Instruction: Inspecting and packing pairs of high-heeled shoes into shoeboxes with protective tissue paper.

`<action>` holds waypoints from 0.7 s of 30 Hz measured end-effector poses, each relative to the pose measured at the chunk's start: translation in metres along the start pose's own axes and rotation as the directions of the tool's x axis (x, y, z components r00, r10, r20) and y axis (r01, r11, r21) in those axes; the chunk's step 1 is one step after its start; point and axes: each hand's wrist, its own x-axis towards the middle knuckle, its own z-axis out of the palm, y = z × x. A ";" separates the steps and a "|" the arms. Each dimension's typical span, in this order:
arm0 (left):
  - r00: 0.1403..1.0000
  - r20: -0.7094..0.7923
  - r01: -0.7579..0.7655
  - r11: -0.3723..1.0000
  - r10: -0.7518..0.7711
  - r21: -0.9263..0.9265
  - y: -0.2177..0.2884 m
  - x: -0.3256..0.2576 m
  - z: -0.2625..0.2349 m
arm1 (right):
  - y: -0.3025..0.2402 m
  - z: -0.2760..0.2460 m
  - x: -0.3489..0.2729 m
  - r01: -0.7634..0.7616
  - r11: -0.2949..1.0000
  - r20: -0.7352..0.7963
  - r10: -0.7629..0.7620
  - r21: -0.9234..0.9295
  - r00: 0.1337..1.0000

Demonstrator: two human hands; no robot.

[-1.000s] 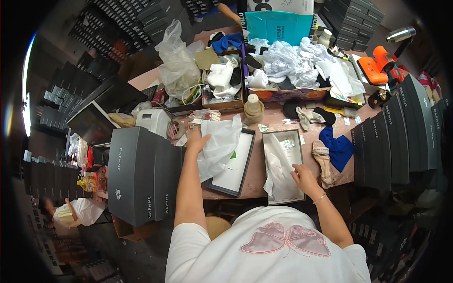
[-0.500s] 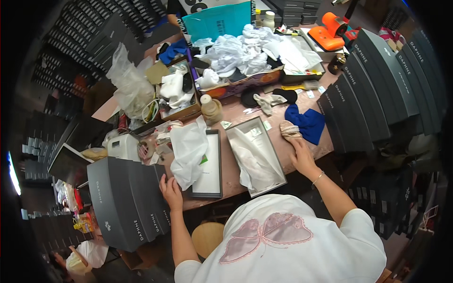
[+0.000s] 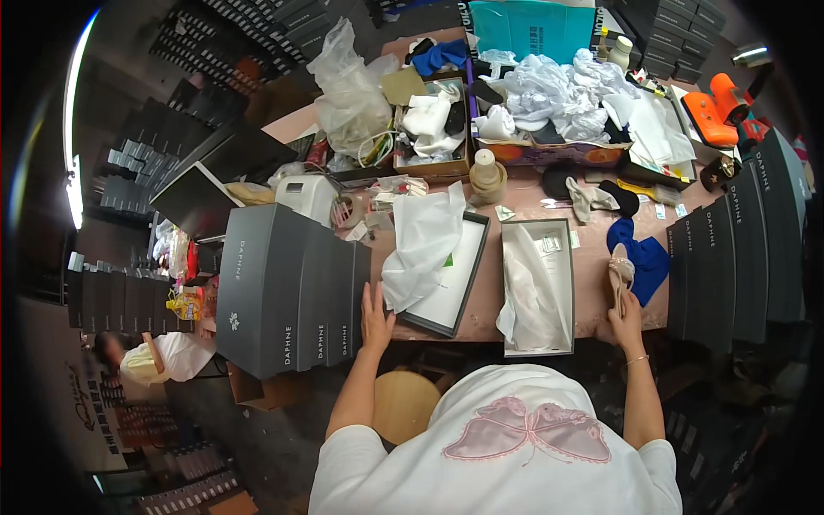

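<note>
In my right hand (image 3: 626, 319) is a beige shoe (image 3: 620, 270) with a textured upper, gripped by its near end. It is tilted on its side over the edge of a blue cloth (image 3: 650, 262). My left hand (image 3: 376, 319) has its fingers stretched, between a stack of dark grey shoe boxes (image 3: 296, 283) and a sheet of white tissue paper (image 3: 421, 253). That sheet lies across a shallow box lid (image 3: 474, 268) with a white inside. Between my hands stands an uncovered shoe box (image 3: 563, 300) with crumpled tissue paper (image 3: 525, 296) and small white packets inside.
More shoe boxes (image 3: 738, 249) stand at the right. Behind are a carton of crumpled white paper (image 3: 554, 94), a jar (image 3: 487, 182), dark pads with a rag (image 3: 592, 199), a yellow-handled brush (image 3: 639, 190) and an orange device (image 3: 712, 116). A white machine (image 3: 305, 199) sits left.
The view has swung, shifting the scene to the right. My right hand has closed round the shoe and tipped it from lying flat onto its side. My left hand stays beside the stacked boxes.
</note>
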 end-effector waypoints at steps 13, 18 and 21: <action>0.986 -0.094 -0.166 0.809 0.137 -0.563 0.208 0.111 -0.014 | -0.235 -0.092 -0.006 -0.742 0.177 0.727 -0.437 0.646 0.529; 0.887 -0.083 -0.449 0.805 0.454 -0.388 0.225 0.075 -0.051 | -0.263 -0.064 0.012 -0.787 0.117 0.740 -0.445 0.606 0.504; 0.855 0.041 -0.448 0.777 0.517 -0.442 0.213 0.071 -0.079 | -0.261 -0.045 0.014 -0.731 0.141 0.710 -0.415 0.668 0.569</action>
